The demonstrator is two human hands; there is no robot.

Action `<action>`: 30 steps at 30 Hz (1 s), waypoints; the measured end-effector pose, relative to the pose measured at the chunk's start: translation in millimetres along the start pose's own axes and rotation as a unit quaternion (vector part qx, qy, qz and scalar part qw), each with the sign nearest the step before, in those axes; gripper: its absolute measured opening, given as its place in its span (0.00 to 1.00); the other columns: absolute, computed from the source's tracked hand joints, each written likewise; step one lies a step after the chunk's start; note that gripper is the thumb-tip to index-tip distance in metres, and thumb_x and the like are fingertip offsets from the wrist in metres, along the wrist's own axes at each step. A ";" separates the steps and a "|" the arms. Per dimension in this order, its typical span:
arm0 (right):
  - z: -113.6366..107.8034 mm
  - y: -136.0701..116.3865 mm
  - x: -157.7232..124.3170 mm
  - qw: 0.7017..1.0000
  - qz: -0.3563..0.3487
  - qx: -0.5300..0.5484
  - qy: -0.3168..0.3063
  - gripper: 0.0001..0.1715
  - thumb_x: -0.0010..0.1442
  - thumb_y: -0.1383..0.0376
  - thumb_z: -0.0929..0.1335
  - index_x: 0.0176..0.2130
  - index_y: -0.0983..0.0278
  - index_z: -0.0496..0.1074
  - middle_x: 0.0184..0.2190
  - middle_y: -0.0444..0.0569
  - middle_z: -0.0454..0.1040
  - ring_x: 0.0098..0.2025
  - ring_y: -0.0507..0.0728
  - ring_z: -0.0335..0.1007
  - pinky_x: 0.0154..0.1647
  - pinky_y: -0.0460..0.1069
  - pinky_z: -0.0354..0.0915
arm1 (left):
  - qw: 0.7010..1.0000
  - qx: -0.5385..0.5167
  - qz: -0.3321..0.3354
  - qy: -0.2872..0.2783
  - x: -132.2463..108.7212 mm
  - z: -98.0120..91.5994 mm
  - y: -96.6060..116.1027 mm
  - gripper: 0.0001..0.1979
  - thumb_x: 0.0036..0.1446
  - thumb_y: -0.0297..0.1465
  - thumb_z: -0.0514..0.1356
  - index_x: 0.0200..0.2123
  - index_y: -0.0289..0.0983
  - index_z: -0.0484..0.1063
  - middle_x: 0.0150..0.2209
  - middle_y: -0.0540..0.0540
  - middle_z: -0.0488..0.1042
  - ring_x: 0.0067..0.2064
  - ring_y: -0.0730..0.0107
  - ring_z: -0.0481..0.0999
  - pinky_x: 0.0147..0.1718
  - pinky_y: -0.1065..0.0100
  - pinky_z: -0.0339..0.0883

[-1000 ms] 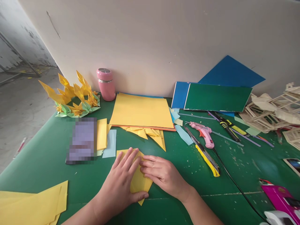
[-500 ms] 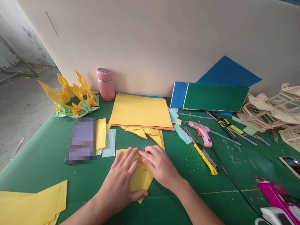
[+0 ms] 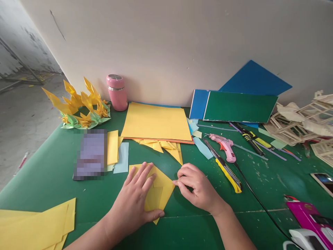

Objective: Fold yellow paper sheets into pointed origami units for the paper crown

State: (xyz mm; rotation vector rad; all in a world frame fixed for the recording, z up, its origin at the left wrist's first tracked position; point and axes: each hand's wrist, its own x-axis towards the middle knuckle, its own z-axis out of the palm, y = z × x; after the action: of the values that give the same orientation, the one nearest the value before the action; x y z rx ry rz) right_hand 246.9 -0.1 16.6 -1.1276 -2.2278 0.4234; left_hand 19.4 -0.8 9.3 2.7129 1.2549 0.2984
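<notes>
The folded yellow paper (image 3: 166, 185) lies at the near middle of the green table (image 3: 101, 205). The person's left hand (image 3: 136, 199) is spread flat over its left part, fingers apart, gripping nothing. The right hand (image 3: 199, 189) is at the paper's right corner, its fingers curled and tips drawn narrow (whether they pinch the corner, the view cannot tell). To the right lie 2 tools, a pink glue gun (image 3: 225, 148) and a yellow cutter (image 3: 229, 175); a sheet stack (image 3: 157, 121) lies on the far side.
</notes>
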 end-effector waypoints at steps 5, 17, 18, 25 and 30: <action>2.8 4.0 0.7 0.999 -0.018 -0.018 0.022 0.19 0.63 0.71 0.59 0.21 0.62 0.62 0.22 0.46 0.65 0.29 0.54 0.59 0.32 0.50 0.62 | 1.000 -0.004 0.003 0.021 -1.0 2.5 -1.2 0.39 0.42 0.52 0.64 0.53 0.34 0.66 0.62 0.34 0.60 0.62 0.42 0.60 0.59 0.45 0.55; 32.9 -21.7 15.6 0.999 -0.015 0.025 -0.020 0.08 0.64 0.66 0.62 0.41 0.64 0.70 0.47 0.54 0.74 0.50 0.61 0.68 0.51 0.58 0.68 | 0.992 -0.031 0.024 0.118 -3.9 6.6 -2.9 0.35 0.47 0.56 0.60 0.49 0.36 0.62 0.52 0.33 0.70 0.57 0.45 0.67 0.54 0.46 0.61; 34.4 -22.4 16.1 0.999 -0.013 0.025 -0.032 0.08 0.64 0.66 0.63 0.41 0.63 0.70 0.47 0.54 0.74 0.50 0.61 0.68 0.50 0.58 0.69 | 0.990 -0.041 0.013 0.134 -4.2 6.0 -4.5 0.31 0.50 0.55 0.58 0.47 0.37 0.62 0.51 0.34 0.70 0.55 0.47 0.68 0.52 0.48 0.64; 33.8 -22.0 15.5 0.999 -0.010 0.016 -0.046 0.10 0.64 0.66 0.64 0.44 0.65 0.70 0.49 0.55 0.73 0.50 0.62 0.67 0.51 0.58 0.69 | 0.969 0.005 -0.140 0.205 -3.7 -1.1 -23.0 0.17 0.61 0.42 0.51 0.49 0.40 0.59 0.47 0.38 0.65 0.48 0.50 0.71 0.44 0.47 0.68; 33.7 -22.0 15.3 0.999 -0.002 0.010 -0.051 0.11 0.64 0.65 0.64 0.45 0.65 0.71 0.50 0.55 0.73 0.52 0.62 0.67 0.52 0.58 0.69 | 0.958 -0.108 -0.151 0.217 -2.9 -3.7 -25.2 0.14 0.61 0.35 0.52 0.49 0.41 0.57 0.47 0.41 0.59 0.35 0.66 0.71 0.37 0.56 0.72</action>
State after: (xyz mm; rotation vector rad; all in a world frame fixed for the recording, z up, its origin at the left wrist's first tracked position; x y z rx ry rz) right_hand 204.8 -1.0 7.8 -1.1140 -2.3082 0.5113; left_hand -1.9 13.4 7.3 2.2974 1.6084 0.9671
